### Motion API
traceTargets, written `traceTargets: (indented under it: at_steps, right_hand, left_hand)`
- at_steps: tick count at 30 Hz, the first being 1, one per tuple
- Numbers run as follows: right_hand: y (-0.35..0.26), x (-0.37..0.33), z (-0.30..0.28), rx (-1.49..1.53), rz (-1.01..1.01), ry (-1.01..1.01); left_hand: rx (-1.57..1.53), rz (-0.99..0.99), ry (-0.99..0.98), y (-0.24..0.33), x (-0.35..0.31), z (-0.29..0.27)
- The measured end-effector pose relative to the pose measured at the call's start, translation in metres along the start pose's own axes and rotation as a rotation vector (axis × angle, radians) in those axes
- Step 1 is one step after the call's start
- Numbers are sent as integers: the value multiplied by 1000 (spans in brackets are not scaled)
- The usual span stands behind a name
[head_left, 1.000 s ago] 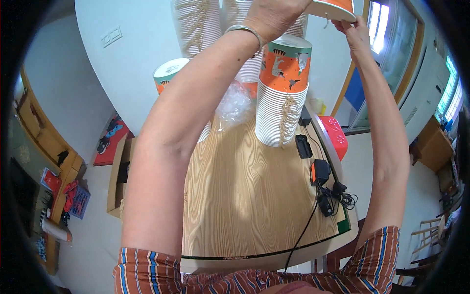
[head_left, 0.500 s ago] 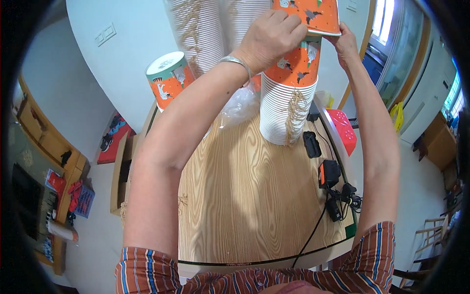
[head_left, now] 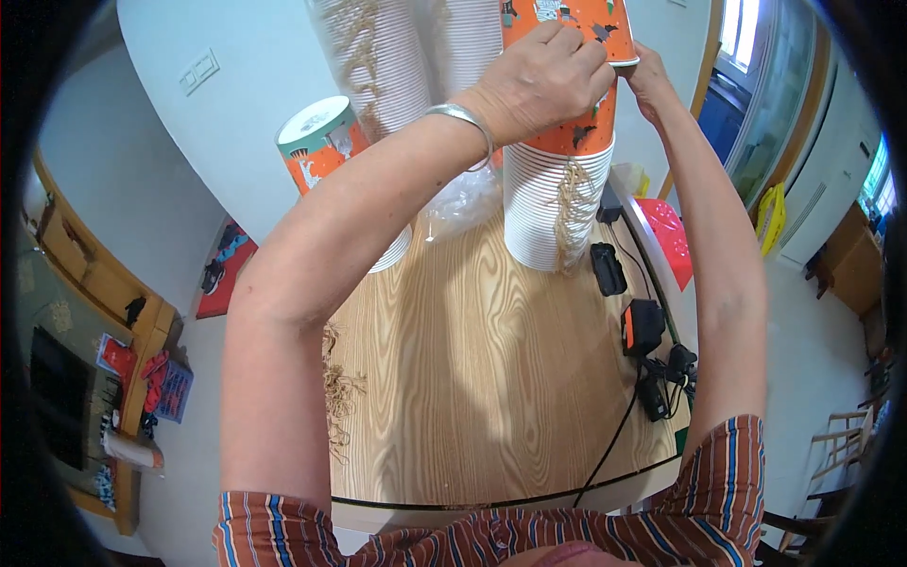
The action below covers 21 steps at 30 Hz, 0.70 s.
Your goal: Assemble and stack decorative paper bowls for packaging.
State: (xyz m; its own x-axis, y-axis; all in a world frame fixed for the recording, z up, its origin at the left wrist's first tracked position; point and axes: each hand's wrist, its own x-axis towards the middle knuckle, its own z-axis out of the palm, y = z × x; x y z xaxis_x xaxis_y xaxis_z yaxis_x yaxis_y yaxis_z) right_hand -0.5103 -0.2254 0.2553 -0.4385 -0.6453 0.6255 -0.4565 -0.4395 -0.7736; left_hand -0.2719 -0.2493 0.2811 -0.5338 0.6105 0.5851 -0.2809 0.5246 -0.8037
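An upside-down stack of paper tubs [head_left: 548,213] stands at the far right of the table, with white rims below and an orange printed tub on top. Tan twine strands [head_left: 571,203] hang along its rims. Above it an orange paper tub [head_left: 567,19], its white rim downward, is partly cut off by the frame's top edge. My right hand [head_left: 647,80] grips this upper tub at the rim's right side, some fingers hidden behind it. My left hand [head_left: 543,80], wearing a silver bangle, is closed in front of the rim; what its fingertips pinch is hidden.
Tall white tub stacks [head_left: 378,66] in plastic wrap rise at the back. Another orange tub stack [head_left: 321,146] stands left, partly behind my forearm. Crumpled clear plastic [head_left: 463,213] lies between. A black charger [head_left: 642,326] with cables sits right; loose twine [head_left: 342,392] lies left.
My left hand has moved rightward along the upper tub's rim. The upper tub appears slightly farther left, with my right hand still at its edge. The whole view has shifted a little.
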Motion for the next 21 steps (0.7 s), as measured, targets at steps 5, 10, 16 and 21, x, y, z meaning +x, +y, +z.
traceTargets:
  at_steps: [5,10,16,21]
  right_hand:
    - [6,-23,8,10,51,19]
    - [17,-38,-4,207,104,144]
    - [10,-48,-18,215,351,43]
    - [-7,-59,-14,367,503,0]
  left_hand:
    - [16,22,-59,21,-6,3]
    - [-1,43,-123,34,-9,-2]
    - [-61,43,-129,47,-15,2]
    - [-76,47,-142,51,-16,0]
